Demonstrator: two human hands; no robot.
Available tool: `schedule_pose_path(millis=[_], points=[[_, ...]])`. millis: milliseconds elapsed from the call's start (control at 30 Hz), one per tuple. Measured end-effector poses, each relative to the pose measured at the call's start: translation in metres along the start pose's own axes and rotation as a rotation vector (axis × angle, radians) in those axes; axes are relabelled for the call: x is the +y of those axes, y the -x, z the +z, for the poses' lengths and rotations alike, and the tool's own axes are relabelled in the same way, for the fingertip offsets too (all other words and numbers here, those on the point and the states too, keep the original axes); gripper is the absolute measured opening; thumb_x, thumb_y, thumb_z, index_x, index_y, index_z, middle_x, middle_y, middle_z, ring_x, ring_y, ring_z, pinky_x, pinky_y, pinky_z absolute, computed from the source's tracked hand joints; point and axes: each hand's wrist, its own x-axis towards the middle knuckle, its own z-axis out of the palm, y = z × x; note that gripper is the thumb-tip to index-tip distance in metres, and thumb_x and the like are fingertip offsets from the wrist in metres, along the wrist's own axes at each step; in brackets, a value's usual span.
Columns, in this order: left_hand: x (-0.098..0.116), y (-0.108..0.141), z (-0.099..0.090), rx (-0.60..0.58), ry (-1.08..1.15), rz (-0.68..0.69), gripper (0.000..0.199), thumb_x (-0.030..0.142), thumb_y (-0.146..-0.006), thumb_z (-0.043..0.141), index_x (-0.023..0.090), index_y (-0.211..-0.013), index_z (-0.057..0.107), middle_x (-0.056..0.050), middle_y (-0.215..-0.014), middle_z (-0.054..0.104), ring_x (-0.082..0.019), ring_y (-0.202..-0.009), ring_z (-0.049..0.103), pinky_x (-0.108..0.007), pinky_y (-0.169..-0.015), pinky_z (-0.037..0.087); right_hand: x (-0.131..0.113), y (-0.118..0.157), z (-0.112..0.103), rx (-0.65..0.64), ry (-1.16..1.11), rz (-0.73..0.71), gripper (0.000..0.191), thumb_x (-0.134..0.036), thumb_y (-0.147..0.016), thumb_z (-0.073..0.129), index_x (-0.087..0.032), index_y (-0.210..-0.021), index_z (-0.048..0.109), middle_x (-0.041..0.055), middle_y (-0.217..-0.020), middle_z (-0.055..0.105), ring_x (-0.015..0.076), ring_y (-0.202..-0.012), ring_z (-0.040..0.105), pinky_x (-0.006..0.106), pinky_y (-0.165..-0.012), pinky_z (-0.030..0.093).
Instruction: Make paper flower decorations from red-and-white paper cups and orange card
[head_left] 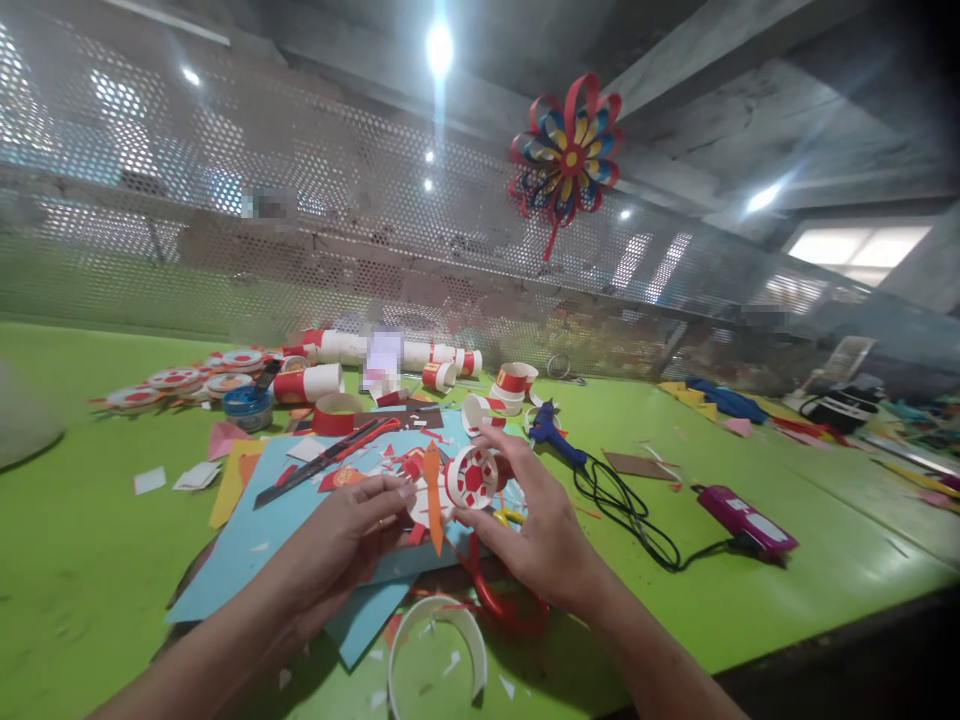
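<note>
A short paper-cup piece (474, 477) with a red petal pattern inside is pinched between the thumb and fingers of my right hand (536, 515). Beside it, my left hand (356, 525) grips the edge of a white paper piece (424, 505) with red parts. A pointed orange paper strip (433, 500) stands upright between the two hands; whether it is fixed to either piece I cannot tell. Below them lie red-handled scissors (499, 600), partly hidden by my right hand. Light blue paper sheets (247, 560) spread under both hands.
A utility knife (322, 465) lies on the blue sheets. Behind are cut cup rings (337, 413), a blue tub (247, 408) and decorated paper discs (176, 380). A blue glue gun (555, 435) runs by black cord to a purple power strip (746, 522). A white ring (439, 650) lies in front.
</note>
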Motion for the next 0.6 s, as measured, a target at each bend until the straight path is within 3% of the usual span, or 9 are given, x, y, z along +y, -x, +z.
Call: schedule_pose_path(millis=[600], points=[[-0.0052, -0.0029, -0.0045, -0.108, 0.056, 0.035, 0.017, 0.023, -0.068, 0.077, 0.015, -0.069, 0.062, 0.004, -0.066, 0.058, -0.006, -0.059, 0.054, -0.015, -0.06, 0.045, -0.0005, 0.0045, 0.006, 0.111, 0.171, -0.228, 0.062, -0.01, -0.082, 0.059, -0.021, -0.138, 0.034, 0.0084, -0.131, 0.049, 0.023, -0.121, 0.043, 0.043, -0.105, 0.037]])
